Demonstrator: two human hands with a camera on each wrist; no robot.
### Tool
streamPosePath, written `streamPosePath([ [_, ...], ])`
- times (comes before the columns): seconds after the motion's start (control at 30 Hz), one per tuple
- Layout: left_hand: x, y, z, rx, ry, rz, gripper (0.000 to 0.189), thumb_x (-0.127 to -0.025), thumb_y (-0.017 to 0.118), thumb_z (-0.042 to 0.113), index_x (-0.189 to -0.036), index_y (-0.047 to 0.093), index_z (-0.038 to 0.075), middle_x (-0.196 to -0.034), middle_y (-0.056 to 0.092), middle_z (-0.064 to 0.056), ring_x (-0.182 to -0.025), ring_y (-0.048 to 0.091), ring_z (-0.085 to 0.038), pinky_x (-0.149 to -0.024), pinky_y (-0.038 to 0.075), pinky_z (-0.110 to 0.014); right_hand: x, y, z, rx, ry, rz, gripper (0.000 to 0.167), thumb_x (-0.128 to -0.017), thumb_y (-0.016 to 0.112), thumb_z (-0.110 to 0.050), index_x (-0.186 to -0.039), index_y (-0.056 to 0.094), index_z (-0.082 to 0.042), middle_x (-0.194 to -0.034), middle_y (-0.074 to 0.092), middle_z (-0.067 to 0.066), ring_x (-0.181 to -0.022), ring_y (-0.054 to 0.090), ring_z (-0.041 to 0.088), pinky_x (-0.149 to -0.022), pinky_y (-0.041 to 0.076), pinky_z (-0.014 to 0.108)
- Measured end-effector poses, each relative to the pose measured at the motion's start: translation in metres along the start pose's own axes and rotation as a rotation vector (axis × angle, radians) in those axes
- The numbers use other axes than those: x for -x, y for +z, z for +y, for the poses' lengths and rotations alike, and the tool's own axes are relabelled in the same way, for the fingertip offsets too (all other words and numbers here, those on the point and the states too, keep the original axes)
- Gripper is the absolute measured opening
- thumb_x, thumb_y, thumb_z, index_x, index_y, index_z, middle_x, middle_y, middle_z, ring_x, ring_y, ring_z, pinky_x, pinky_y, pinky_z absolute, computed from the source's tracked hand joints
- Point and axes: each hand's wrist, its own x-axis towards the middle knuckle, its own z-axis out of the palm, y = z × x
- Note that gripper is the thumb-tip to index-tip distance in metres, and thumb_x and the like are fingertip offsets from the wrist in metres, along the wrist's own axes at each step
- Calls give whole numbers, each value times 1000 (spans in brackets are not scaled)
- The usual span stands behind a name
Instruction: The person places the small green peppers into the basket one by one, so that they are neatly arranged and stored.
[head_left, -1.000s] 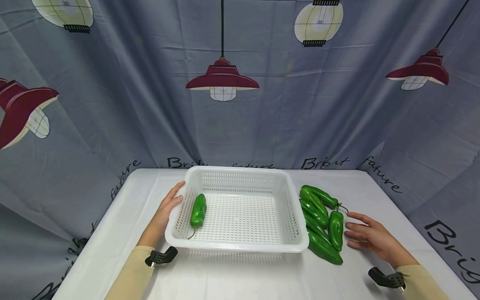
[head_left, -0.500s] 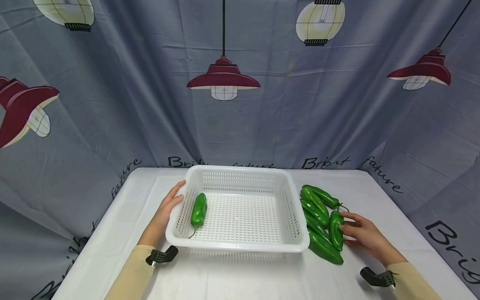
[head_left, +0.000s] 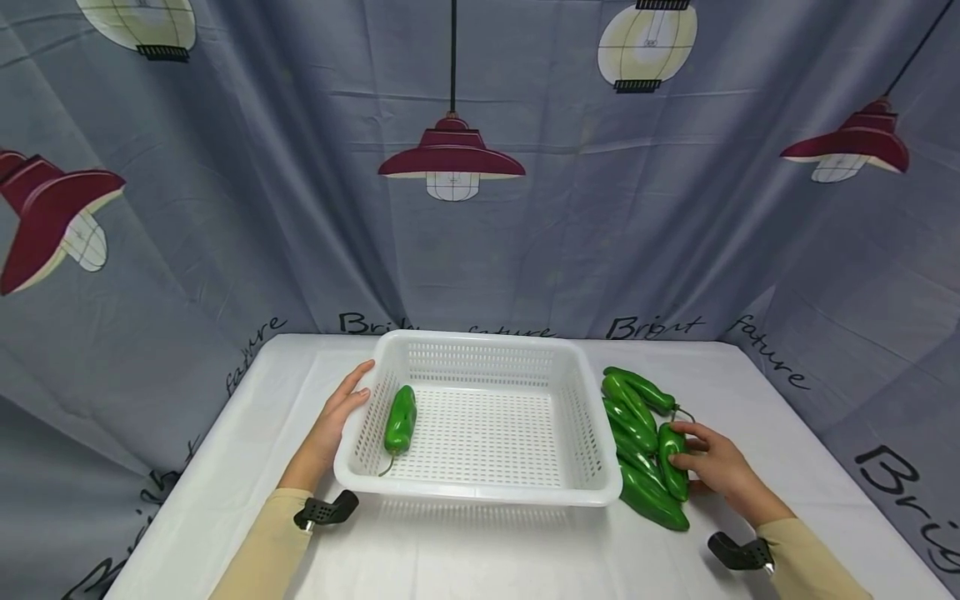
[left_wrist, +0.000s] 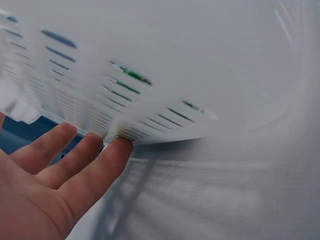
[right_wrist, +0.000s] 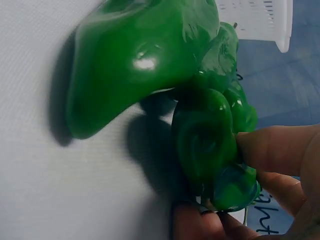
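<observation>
A white perforated plastic basket (head_left: pixel 480 492) stands mid-table, with one green pepper (head_left: pixel 401 419) lying inside at its left. My left hand (head_left: pixel 324 433) rests against the basket's left side. In the left wrist view its fingers (left_wrist: pixel 95 172) are extended, their tips touching the slotted wall. Right of the basket lies a pile of several green peppers (head_left: pixel 651 497). My right hand (head_left: pixel 716 462) pinches the nearest pepper on the right (head_left: pixel 672 458) of that pile. The right wrist view has the thumb on one side of this pepper (right_wrist: pixel 204 142) and fingertips at the other.
A white cloth covers the table (head_left: pixel 450 558). Behind and at both sides hangs a grey-blue curtain (head_left: pixel 480 258) printed with lamps and lettering. Each wrist wears a black camera mount, such as the right one (head_left: pixel 738 552).
My right hand has moved left to the pile's rightmost pepper and closed its fingers and thumb on it. The left hand stays at the basket's side.
</observation>
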Motion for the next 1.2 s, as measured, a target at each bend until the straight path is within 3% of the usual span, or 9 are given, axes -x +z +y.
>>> streamPosePath([
  [0.3,0,1,-1,-2,4,-1,57,-109,34,23,-163,19,22,-172,17,-12,-155,24,-43,-118,30,-59,-3,1,-5,53,-30,-2,64,-94,65,-7,-151,38,4,-148,28,49,-103,63,37,-67,59,37],
  [0.67,1,1,1,-11,1,5,57,-109,33,23,-164,18,22,-172,15,-13,-155,23,-44,-118,30,-61,-3,0,-1,-2,-19,2,66,-94,64,-6,-153,35,4,-150,26,48,-121,55,55,-76,62,46],
  [1.2,2,1,2,-5,-5,3,57,-109,32,22,-164,17,21,-172,14,-13,-155,23,-43,-119,28,-60,1,-4,-1,-70,-5,-2,67,-95,63,-5,-154,32,3,-151,27,46,-115,61,46,-76,62,42],
])
